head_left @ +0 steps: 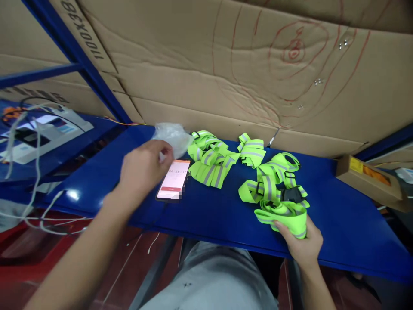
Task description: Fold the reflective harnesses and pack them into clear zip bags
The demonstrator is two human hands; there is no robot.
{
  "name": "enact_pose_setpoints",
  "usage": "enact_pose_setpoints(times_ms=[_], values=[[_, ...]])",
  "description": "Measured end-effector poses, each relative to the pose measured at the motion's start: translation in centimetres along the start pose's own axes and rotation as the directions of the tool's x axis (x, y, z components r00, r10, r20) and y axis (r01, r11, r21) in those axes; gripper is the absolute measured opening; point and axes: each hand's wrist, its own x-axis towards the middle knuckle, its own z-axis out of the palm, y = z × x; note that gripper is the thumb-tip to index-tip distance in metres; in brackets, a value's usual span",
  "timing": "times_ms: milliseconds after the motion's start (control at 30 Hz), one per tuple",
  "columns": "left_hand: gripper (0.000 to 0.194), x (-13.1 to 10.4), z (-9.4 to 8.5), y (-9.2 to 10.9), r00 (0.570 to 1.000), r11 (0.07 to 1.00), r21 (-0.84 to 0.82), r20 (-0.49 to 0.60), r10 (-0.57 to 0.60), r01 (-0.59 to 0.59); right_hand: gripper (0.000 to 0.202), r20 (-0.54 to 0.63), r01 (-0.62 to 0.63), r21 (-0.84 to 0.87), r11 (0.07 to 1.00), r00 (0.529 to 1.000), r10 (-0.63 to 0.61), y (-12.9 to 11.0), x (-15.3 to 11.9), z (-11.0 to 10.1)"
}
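Gripping strap [284,217] snugly in right hand [305,245], near front of surface [209,219]; curling left hand [145,165] beside bag [172,133] (cannot tell if empty). Probably light, floppy; best pinched across stacked folds.

Small white glare on blue tabletop [206,217]
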Motion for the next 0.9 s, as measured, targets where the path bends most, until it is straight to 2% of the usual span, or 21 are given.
enact_pose_setpoints(times_ms=[100,133,200,267,367,400,467,533,667,800,900], values=[[0.028,-4.5,-0.1,8.8,0.993,0.986,-0.168,0.115,0.013,0.007,0.03,-0.028,-0.218,0.2,0.955,0.973,0.228,-0.3,-1.1,0.1],[0.033,-6.0,0.1,11.4,0.98,0.979,-0.202,0.186,0.075,-0.036,0.032,-0.017,-0.273,0.255,0.928,0.958,0.287,-0.5,-1.4,0.1],[0.041,-8.4,0.4,15.4,0.92,0.938,-0.316,0.308,0.24,-0.139,0.035,0.006,-0.37,0.284,0.885,0.923,0.384,-0.9,-1.9,-0.4],[0.056,-10.1,0.8,17.2,0.833,0.862,-0.452,0.368,0.414,-0.229,0.038,0.008,-0.454,0.239,0.858,0.885,0.466,-1.4,-1.9,-1.1],[0.089,-11.4,1.5,16.7,0.686,0.72,-0.543,0.32,0.653,-0.432,0.041,0.03,-0.542,0.185,0.82,0.837,0.547,-2.0,-1.5,-1.9],[0.103,-11.6,1.9,16.2,0.653,0.694,-0.524,0.304,0.694,-0.494,0.043,0.046,-0.56,0.185,0.807,0.826,0.562,-2.1,-1.3,-2.0],[0.126,-12.1,2.8,15.5,0.632,0.692,-0.45,0.303,0.713,-0.565,0.044,0.076,-0.578,0.195,0.792,0.814,0.576,-2.2,-1.0,-2.1],[0.132,-12.7,3.7,15.3,0.652,0.729,-0.39,0.334,0.681,-0.562,0.045,0.094,-0.581,0.195,0.79,0.813,0.575,-2.2,-0.9,-2.0],[0.118,-13.3,4.7,15.9,0.696,0.791,-0.353,0.381,0.609,-0.5,0.046,0.125,-0.578,0.182,0.796,0.816,0.564,-2.5,-0.7,-2.2],[0.108,-12.7,4.5,15.9,0.76,0.813,-0.363,0.317,0.567,-0.455,0.047,0.209,-0.572,0.116,0.812,0.814,0.543,-3.4,-0.4,-2.9],[0.103,-12.1,4.2,15.6,0.792,0.813,-0.358,0.249,0.557,-0.459,0.045,0.338,-0.523,0.013,0.852,0.804,0.489,-4.4,0.0,-3.1]])
